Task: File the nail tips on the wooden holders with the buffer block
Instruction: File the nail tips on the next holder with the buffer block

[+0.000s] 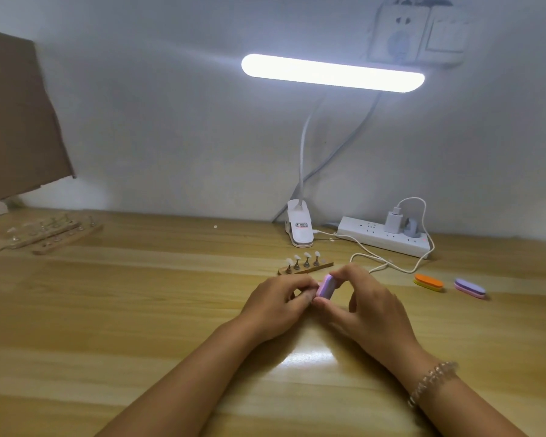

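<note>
My right hand (371, 305) pinches a pink and purple buffer block (326, 287) between thumb and fingers, held on edge above the wooden table (139, 310). My left hand (276, 302) has its fingers curled against the block's left side and pinches something small there, mostly hidden by the fingers. Just behind both hands lies a wooden holder (304, 269) carrying several clear nail tips on small stands.
Two more wooden holders (52, 236) with nail tips lie at the far left. An orange and yellow buffer (428, 282) and a purple and pink buffer (469, 288) lie at the right. Behind are a clip lamp (298, 230), a power strip (383, 236) with cables, and cardboard (16, 121).
</note>
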